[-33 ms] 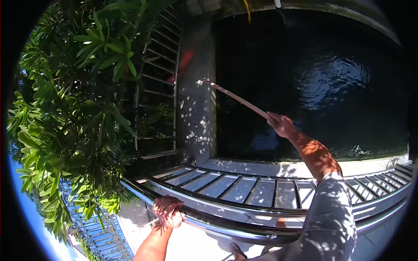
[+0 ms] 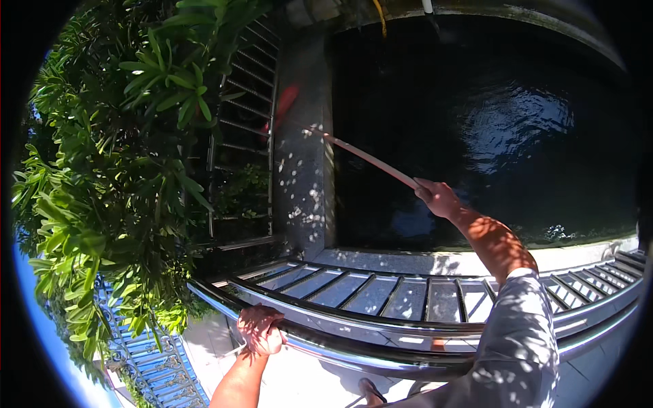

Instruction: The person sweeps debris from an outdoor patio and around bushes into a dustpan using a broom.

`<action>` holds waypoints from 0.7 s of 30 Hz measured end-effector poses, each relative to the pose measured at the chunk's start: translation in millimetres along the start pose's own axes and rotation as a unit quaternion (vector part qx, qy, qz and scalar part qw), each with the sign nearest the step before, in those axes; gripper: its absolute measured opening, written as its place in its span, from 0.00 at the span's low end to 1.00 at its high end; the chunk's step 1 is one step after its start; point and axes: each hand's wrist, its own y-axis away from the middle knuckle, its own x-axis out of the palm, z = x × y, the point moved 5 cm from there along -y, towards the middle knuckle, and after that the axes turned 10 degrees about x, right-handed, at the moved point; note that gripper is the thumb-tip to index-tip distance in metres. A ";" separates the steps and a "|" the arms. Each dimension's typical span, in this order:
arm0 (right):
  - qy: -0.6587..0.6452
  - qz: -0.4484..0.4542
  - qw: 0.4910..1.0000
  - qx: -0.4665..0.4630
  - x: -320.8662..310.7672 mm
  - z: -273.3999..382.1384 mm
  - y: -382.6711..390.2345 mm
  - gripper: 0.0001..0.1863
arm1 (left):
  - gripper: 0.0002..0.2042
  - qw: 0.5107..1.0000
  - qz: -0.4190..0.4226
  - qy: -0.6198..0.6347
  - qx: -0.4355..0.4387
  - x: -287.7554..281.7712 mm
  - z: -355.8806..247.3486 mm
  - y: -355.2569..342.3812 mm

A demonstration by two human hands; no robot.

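Observation:
My right hand (image 2: pixel 441 198), arm stretched out over dark water, is closed around the near end of a long, pinkish-brown broom (image 2: pixel 371 159). The broom's handle slants away to the far left, across the concrete ledge (image 2: pixel 299 197) beside the water. A blurred red head (image 2: pixel 286 103) shows at its far end, in the shade by the left fence; its exact shape cannot be made out. My left hand (image 2: pixel 261 329) is wrapped over the shiny metal handrail (image 2: pixel 381 355) in front of me.
Dark rippling water (image 2: pixel 408 88) fills a walled pond beyond the railing. Metal fence bars (image 2: pixel 243 146) line the left ledge, with leafy bushes (image 2: pixel 102 170) crowding over them. A yellow hose (image 2: pixel 381 17) and a white pipe (image 2: pixel 427 7) hang at the far wall.
The view has shifted very slightly, so the broom and ledge sit a little further left. Both hands keep their grips.

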 end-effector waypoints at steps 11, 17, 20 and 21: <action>0.032 0.085 0.988 0.123 -175.0 25.3 214.1 0.26 | 0.09 0.999 -0.024 0.000 -0.031 1.9 -10.3 11.9; 0.154 -0.035 0.984 0.083 -284.0 97.6 318.3 0.24 | 0.09 0.999 0.013 -0.018 -0.043 -12.0 -1.3 12.5; 0.128 -0.067 0.989 0.032 -302.4 87.1 382.2 0.23 | 0.10 0.998 -0.008 -0.020 -0.051 -3.2 0.3 11.5; 0.118 -0.075 0.988 0.072 -301.6 98.5 400.2 0.23 | 0.10 0.998 -0.014 -0.003 -0.066 -3.9 -0.4 12.9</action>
